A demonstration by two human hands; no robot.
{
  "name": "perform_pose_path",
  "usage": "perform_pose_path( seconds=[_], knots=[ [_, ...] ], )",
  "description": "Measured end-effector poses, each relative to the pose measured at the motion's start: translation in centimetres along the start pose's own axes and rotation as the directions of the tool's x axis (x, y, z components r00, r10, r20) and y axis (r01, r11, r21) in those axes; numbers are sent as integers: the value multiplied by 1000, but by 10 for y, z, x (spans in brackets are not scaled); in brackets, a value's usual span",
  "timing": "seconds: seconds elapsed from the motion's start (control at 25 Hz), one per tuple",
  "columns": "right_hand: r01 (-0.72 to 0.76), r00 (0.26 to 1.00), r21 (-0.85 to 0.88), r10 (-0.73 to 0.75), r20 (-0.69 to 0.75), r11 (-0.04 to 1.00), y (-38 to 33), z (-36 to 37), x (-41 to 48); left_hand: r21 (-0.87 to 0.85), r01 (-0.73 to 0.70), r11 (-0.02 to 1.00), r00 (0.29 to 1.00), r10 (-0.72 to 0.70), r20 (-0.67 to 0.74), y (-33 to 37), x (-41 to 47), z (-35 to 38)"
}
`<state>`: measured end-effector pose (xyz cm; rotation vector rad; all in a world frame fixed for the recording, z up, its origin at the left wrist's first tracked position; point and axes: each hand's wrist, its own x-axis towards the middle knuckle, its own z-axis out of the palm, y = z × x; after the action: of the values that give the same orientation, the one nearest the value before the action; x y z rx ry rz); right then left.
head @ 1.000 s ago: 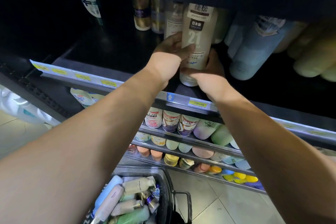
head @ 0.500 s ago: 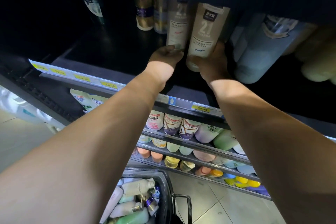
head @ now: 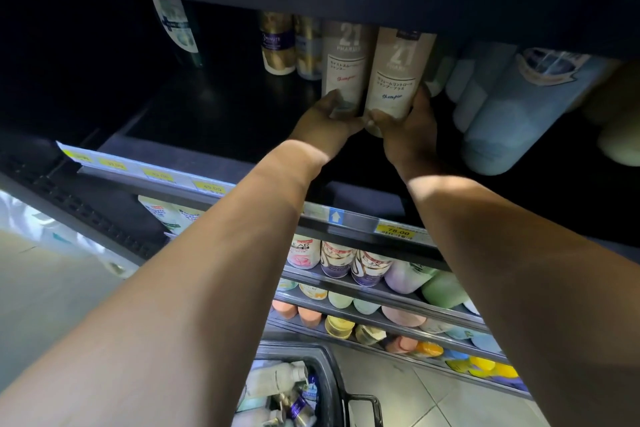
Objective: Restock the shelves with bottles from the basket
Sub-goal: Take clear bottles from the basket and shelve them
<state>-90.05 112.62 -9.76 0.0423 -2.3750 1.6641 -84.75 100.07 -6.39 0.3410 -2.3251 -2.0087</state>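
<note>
Two tall beige shampoo bottles marked "21" stand side by side deep on the dark shelf. My left hand wraps the base of the left beige bottle. My right hand grips the base of the right beige bottle. Both arms reach in under the shelf above, which hides the bottle tops. Down at the bottom, the black basket holds several more bottles.
Gold bottles stand left of the beige pair, pale blue bottles to the right. A dark bottle stands far left, with bare shelf around it. Price tags line the shelf edge. Lower shelves hold colourful bottles.
Both hands have pushed the right beige bottle further back on the shelf, level with the left one. My left hand has moved onto the left bottle's base.
</note>
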Motion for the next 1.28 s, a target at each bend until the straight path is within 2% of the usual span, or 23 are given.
perform_pose_path(
  seconds=[0.16,0.44,0.56,0.64,0.68,0.76,0.88,1.0,1.16,1.28],
  knots=[
    [1,1000,-31,-1,-11,1000,1,1,5,3,-54,999,999,54,-3,-8,6,-3],
    [-16,1000,-53,16,-14,998,4,3,9,14,-8,1000,1000,8,30,-5,7,-3],
    [-46,999,-51,46,1,998,6,1,9,124,37,992,999,-35,-17,-2,-1,-3],
    [-94,995,11,94,-20,996,7,-5,7,241,86,967,995,-73,-60,-2,-4,-8],
    [-110,993,-2,110,-34,994,7,-10,4,286,95,954,995,-80,-62,-3,-3,-10],
    [-143,989,-134,139,-40,981,4,-22,-6,350,69,934,998,-61,-35,-3,-8,-16],
    [-146,985,-416,171,22,898,-8,-29,-28,434,14,901,999,-28,26,1,-28,-30],
    [-81,973,-642,199,114,763,-27,-32,-65,650,-74,756,996,22,89,2,-59,-50],
    [29,972,-790,167,165,612,-58,-35,-129,689,-185,701,980,78,184,-10,-103,-82],
    [111,977,-869,108,185,482,-58,-26,-182,782,-275,560,960,116,254,-25,-135,-105]
  ],
)
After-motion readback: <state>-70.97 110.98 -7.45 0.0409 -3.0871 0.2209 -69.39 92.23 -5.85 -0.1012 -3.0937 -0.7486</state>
